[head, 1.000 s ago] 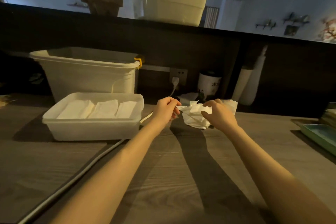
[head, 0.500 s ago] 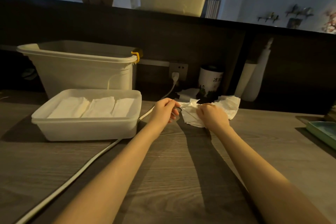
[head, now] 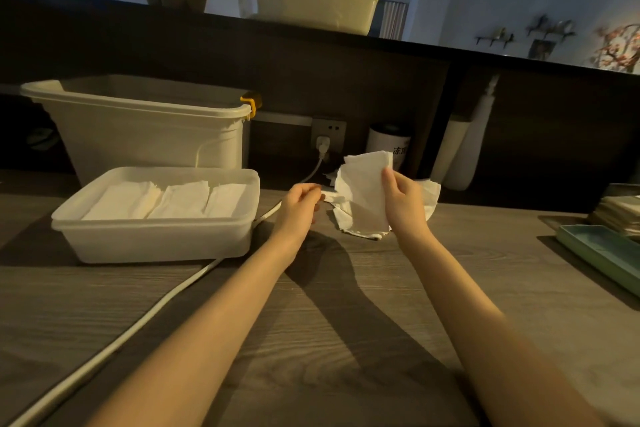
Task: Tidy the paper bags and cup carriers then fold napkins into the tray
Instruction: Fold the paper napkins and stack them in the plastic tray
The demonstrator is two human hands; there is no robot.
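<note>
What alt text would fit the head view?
A right hand lifts a white paper napkin while the left hand pinches its corner, beside a white plastic tray holding folded napkins on a grey wooden counter.

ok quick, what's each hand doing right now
Left hand: pinches a corner of the napkin.
Right hand: holds the napkin's right edge, lifted off the counter.
</note>
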